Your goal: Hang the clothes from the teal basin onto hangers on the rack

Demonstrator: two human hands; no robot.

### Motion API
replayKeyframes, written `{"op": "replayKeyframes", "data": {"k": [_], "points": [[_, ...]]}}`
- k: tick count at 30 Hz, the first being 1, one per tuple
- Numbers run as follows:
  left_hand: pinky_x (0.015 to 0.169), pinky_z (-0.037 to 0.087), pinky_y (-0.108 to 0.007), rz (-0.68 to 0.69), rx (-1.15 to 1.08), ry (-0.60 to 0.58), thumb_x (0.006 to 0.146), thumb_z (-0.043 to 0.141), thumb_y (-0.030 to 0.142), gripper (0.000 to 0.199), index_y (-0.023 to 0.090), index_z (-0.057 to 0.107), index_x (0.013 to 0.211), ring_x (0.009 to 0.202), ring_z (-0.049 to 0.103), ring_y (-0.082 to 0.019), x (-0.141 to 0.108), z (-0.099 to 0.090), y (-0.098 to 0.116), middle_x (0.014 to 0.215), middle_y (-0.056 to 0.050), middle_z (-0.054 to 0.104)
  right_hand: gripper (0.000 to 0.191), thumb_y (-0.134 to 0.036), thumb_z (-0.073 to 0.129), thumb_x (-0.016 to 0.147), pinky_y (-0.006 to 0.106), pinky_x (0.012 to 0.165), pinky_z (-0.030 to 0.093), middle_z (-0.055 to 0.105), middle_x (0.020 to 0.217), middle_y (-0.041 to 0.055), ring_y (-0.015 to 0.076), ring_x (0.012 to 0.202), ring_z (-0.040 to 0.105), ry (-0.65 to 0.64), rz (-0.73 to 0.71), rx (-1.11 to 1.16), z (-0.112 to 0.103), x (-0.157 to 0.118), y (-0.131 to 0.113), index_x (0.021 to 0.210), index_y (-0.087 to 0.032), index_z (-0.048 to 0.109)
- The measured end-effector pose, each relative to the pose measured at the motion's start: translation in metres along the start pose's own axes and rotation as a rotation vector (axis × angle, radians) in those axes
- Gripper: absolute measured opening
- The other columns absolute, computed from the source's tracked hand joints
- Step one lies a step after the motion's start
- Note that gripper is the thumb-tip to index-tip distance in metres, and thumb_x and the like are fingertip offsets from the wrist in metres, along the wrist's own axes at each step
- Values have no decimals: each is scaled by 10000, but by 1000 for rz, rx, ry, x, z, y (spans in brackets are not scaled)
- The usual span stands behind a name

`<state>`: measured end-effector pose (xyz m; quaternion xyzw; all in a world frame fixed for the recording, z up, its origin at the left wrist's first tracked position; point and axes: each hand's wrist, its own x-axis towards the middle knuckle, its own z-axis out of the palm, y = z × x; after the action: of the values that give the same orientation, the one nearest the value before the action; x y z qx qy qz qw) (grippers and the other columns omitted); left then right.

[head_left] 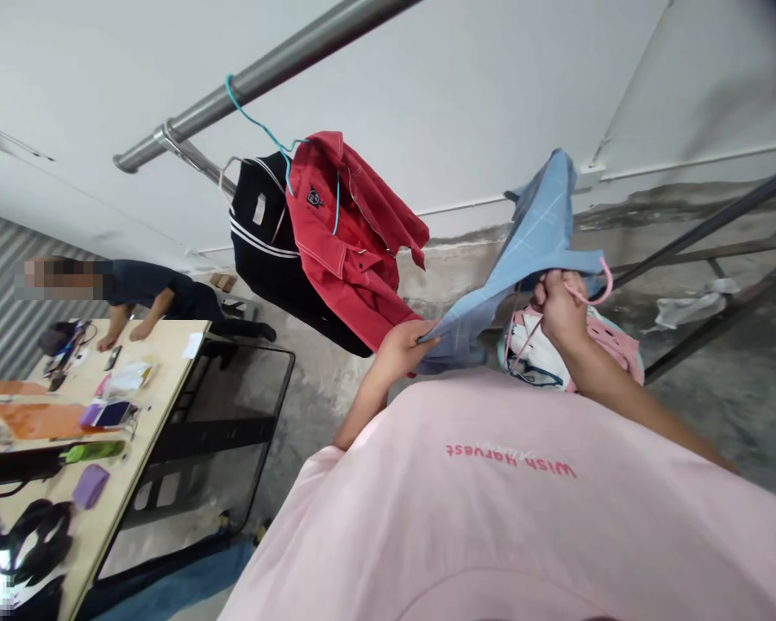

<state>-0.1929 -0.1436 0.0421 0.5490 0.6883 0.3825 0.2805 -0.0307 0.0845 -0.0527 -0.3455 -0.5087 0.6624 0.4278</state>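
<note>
A light blue checked garment (534, 228) stretches between my two hands in front of my body. My left hand (402, 347) pinches its lower left part, close to the sleeve of a red jacket (355, 250). My right hand (562, 306) is closed in a fist at the garment's other end, around a pink hanger (609, 280) whose curved end sticks out to the right. How much cloth is in that fist is hidden. The red jacket hangs on a teal hanger (259, 123), beside a black garment with white stripes (259, 237).
A metal rail (265, 73) crosses above. Below my right hand sits a pile of pink and white fabric (611, 345). Dark metal bars (704, 216) stand at the right. At left, a person (161, 289) leans on a table (168, 371) with pouches and a green bottle (97, 450).
</note>
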Motion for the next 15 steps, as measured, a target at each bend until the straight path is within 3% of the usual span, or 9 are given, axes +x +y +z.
{"op": "replayKeyframes", "data": {"k": [4, 9, 13, 15], "points": [[902, 496, -337, -22, -54, 12, 914, 555, 268, 323, 235, 717, 1192, 994, 675, -240, 4, 5, -8, 1056, -50, 740, 627, -701, 700, 719, 222, 365, 187, 287, 482, -85, 70, 397, 255, 36, 5, 207, 21, 11, -20, 675, -236, 281], [978, 470, -380, -28, -27, -9, 882, 609, 273, 388, 266, 671, 1265, 1117, 645, -275, 9, 19, -10, 1202, -55, 707, 672, -783, 597, 769, 264, 370, 163, 295, 474, -64, 76, 403, 222, 75, -77, 354, 54, 31, -37, 632, -230, 241], [1014, 460, -398, 31, -102, -152, 837, 694, 412, 607, 252, 556, 1405, 1236, 580, -308, 3, 27, -6, 1345, -99, 631, 641, -865, 467, 776, 335, 470, 267, 343, 483, -18, 128, 489, 250, 39, -220, 307, 69, 42, -48, 621, -264, 304], [1033, 451, -388, 68, -151, -258, 861, 660, 470, 557, 252, 595, 1369, 1262, 564, -290, -1, 30, -6, 1377, -109, 604, 628, -889, 370, 790, 366, 548, 324, 380, 495, 0, 165, 549, 309, 5, -262, 254, 72, 43, -55, 645, -280, 321]]}}
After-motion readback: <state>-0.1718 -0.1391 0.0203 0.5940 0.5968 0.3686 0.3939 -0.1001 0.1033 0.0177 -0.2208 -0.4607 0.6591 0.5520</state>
